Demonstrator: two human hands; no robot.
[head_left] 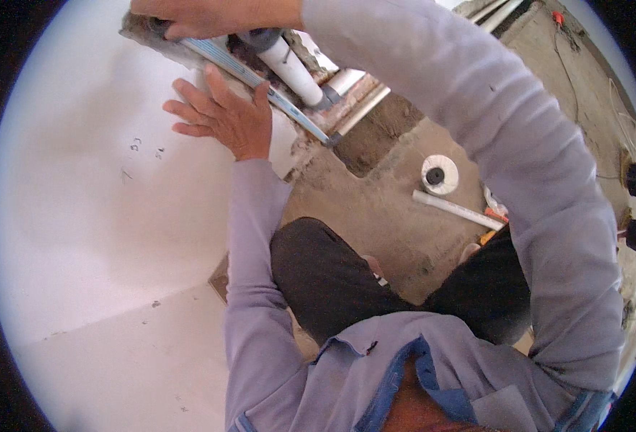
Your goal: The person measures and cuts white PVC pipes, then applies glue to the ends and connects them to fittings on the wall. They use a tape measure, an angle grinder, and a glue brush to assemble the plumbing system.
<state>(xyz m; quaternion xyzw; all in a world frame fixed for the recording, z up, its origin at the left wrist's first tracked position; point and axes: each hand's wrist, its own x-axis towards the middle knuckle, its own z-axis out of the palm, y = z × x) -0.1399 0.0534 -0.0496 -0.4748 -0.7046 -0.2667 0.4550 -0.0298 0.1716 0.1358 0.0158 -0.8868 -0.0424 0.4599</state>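
My left hand (pixel 224 119) is open, its fingers spread against the white wall (pixel 102 187). Its thumb reaches the edge of a long, narrow blue-and-white strip (pixel 282 104), which slants along the opening in the wall. Near the strip's upper end is my right hand (pixel 213 16), partly cut off by the top edge. Its fingers curl in beside a dark round hollow, and what they grip is hidden. Behind the strip, a white plastic pipe (pixel 293 72) with grey fittings (pixel 327 97) runs through the broken wall.
A pit (pixel 375 137) is cut in the concrete floor (pixel 361 209) below the pipes. A white roll (pixel 440 175) with a dark core and a short white pipe (pixel 455 209) lie near my knees. At the upper right, a cable (pixel 570 65) trails along the floor.
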